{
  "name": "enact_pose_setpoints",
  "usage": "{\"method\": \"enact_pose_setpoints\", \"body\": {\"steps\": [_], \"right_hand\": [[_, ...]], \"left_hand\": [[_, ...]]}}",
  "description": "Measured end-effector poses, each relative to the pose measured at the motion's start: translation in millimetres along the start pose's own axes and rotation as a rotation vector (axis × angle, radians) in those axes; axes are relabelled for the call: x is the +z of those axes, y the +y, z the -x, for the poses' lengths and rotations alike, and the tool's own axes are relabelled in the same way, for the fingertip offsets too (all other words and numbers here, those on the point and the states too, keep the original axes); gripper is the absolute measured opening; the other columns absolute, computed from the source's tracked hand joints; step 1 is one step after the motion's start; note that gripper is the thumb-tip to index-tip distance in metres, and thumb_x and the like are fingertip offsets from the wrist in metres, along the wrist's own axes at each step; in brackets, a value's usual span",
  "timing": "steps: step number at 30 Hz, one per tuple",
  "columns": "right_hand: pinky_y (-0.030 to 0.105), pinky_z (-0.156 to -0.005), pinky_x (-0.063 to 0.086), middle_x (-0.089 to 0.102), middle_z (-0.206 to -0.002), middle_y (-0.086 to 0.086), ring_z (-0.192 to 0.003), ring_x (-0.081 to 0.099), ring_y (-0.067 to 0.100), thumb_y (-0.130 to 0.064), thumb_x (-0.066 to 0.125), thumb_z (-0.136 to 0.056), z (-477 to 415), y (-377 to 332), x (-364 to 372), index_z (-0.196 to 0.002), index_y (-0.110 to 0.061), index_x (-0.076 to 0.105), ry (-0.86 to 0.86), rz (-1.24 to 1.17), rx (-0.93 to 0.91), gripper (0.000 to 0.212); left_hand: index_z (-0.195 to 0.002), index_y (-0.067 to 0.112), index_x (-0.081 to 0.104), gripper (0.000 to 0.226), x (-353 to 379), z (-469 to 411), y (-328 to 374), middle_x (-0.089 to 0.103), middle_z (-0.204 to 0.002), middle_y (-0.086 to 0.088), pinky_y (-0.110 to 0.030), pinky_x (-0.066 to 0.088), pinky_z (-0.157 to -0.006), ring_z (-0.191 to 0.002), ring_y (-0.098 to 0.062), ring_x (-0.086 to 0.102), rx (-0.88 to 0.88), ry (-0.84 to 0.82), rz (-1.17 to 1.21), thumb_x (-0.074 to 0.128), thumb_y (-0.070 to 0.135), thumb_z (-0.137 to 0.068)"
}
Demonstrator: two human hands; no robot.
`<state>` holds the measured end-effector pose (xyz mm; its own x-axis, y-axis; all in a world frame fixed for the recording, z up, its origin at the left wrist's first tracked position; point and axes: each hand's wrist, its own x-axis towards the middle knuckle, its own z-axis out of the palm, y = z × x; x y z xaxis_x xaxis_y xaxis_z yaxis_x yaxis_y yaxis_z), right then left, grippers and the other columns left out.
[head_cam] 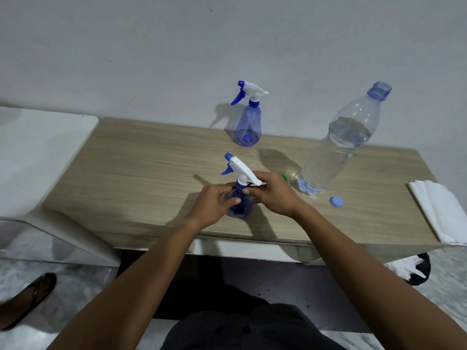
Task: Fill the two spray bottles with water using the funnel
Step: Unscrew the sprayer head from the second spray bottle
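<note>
While both hands meet at near spray bottle standing on wooden bench, left hand wraps blue body, grip clenched; right hand pinches collar under white trigger head, grip grasping it; second spray bottle stands upright at rear by wall, head on; uncapped water bottle (partly full) stands right; blue cap lies just beside its base; green funnel barely visible behind right hand; white tissues at right edge.

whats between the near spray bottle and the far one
Bare tabletop in the head view: nothing lies between the near spray bottle and the far one.
</note>
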<state>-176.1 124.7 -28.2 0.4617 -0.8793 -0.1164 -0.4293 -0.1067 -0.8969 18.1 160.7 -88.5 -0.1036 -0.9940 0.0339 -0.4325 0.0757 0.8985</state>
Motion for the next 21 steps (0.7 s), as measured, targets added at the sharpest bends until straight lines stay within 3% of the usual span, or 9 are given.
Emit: {"method": "enact_pose_setpoints", "body": {"steps": [2,6,9,11,13,16,21], "right_hand": [[0.048,-0.084,0.062,0.077,-0.108,0.007,-0.099,0.074,0.025,-0.003,0.068,-0.094,-0.3,-0.2,-0.3,-0.125,-0.018,0.069,0.0,0.0,0.008,0.034],[0.049,-0.083,0.061,0.077,-0.106,0.007,-0.099,0.072,0.032,-0.006,0.07,-0.094,-4.4,-6.3,-4.8,-0.12,-0.018,0.071,-0.029,0.028,0.013,0.029],[0.038,-0.081,0.063,0.075,-0.095,-0.003,-0.091,0.073,0.025,-0.009,0.07,-0.094,-9.5,-15.1,-14.5,-0.11,-0.026,0.07,-0.02,0.02,0.006,0.023],[0.036,-0.082,0.061,0.073,-0.095,-0.002,-0.091,0.07,0.016,-0.009,0.071,-0.094,-13.4,-23.5,-21.6,-0.108,-0.023,0.069,0.021,-0.044,-0.005,0.02],[0.038,-0.083,0.062,0.072,-0.101,0.01,-0.096,0.07,0.019,-0.006,0.07,-0.093,-17.7,-32.8,-30.6,-0.114,-0.012,0.068,0.077,-0.125,-0.018,0.021],[0.038,-0.082,0.063,0.074,-0.098,0.012,-0.096,0.073,0.023,-0.005,0.071,-0.092,-20.1,-54.1,-48.4,-0.114,-0.009,0.069,0.121,-0.208,-0.082,0.023],[0.033,-0.073,0.062,0.075,-0.102,0.015,-0.088,0.074,0.027,-0.004,0.074,-0.09,-25.3,-89.6,-78.4,-0.116,-0.012,0.071,0.202,-0.178,-0.245,0.027]], "left_hand": [[-0.11,0.023,0.077,0.023,0.2,-1.2,-0.2,0.078,-0.1,0.004,-0.034,0.058,-0.089,-0.097,-0.017,0.072,-0.042,-0.009,0.035,0.073,0.017,-0.088],[-0.103,0.022,0.078,0.016,-3.6,-5.4,2.2,0.079,-0.091,0.001,-0.033,0.056,-0.083,-0.092,-0.022,0.072,-0.05,-0.037,0.019,0.073,0.017,-0.088],[-0.091,0.02,0.078,0.013,-6.7,-8.7,-2.2,0.075,-0.082,-0.011,-0.048,0.054,-0.079,-0.076,-0.024,0.068,-0.052,-0.058,-0.027,0.073,0.03,-0.085],[-0.097,0.022,0.079,0.014,-7.4,-9.4,-1.6,0.077,-0.088,-0.005,-0.041,0.055,-0.081,-0.084,-0.019,0.071,-0.06,-0.065,-0.025,0.072,0.029,-0.087],[-0.106,0.022,0.078,0.016,-7.6,-9.7,1.1,0.078,-0.102,0.005,-0.033,0.056,-0.088,-0.097,-0.015,0.072,-0.054,-0.065,-0.033,0.071,0.023,-0.091],[-0.107,0.026,0.075,0.018,-7.4,-13.5,1.3,0.077,-0.1,-0.001,-0.045,0.056,-0.091,-0.097,-0.022,0.071,-0.037,-0.073,-0.111,0.068,0.032,-0.091],[-0.125,0.026,0.068,0.031,-7.3,-19.8,6.3,0.076,-0.102,-0.006,-0.043,0.055,-0.09,-0.098,-0.024,0.07,-0.017,-0.064,-0.201,0.067,0.029,-0.094]]}}
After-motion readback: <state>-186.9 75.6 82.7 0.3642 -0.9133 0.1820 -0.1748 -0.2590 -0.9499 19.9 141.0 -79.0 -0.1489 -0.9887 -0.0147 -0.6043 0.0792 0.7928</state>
